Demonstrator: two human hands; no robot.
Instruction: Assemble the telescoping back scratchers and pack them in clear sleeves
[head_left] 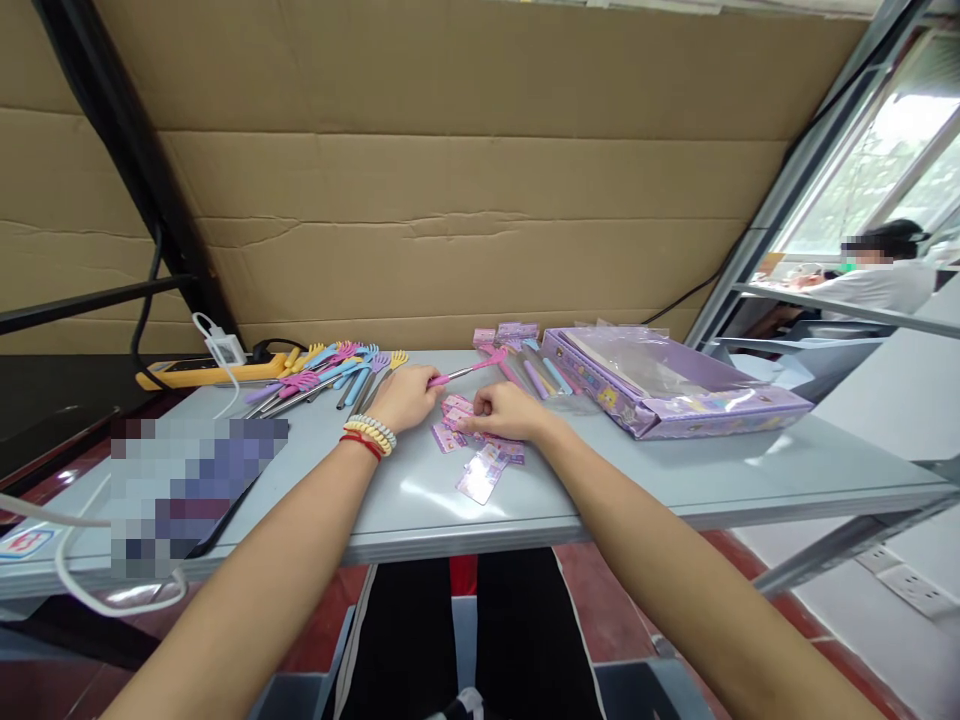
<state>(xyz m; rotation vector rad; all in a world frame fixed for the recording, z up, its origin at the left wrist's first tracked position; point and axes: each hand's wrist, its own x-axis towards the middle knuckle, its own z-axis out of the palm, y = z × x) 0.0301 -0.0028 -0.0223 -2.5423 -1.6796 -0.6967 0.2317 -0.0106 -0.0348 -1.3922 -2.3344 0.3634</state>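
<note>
My left hand (409, 398) is closed around a pink telescopic back scratcher (469, 370), its metal shaft and claw head pointing right. Close beside it, my right hand (506, 410) is curled over a loose pile of small pink-purple printed cards (448, 438), fingers pinched at a card. Part of the pile is hidden under that hand. A shiny card (482, 473) lies nearest the table's front edge. To the left, several back scratchers (322, 375) in blue, pink, purple and yellow lie heaped. Behind my right hand, more back scratchers (551, 368) lie together in what looks like clear wrapping.
An open purple printed box (705, 420) with clear plastic film stands on the right of the grey table (645, 480). At left are a phone (217, 490), white cables and a yellow device (217, 372). Cardboard (465, 180) backs the table. A person (877, 280) sits beyond the right frame.
</note>
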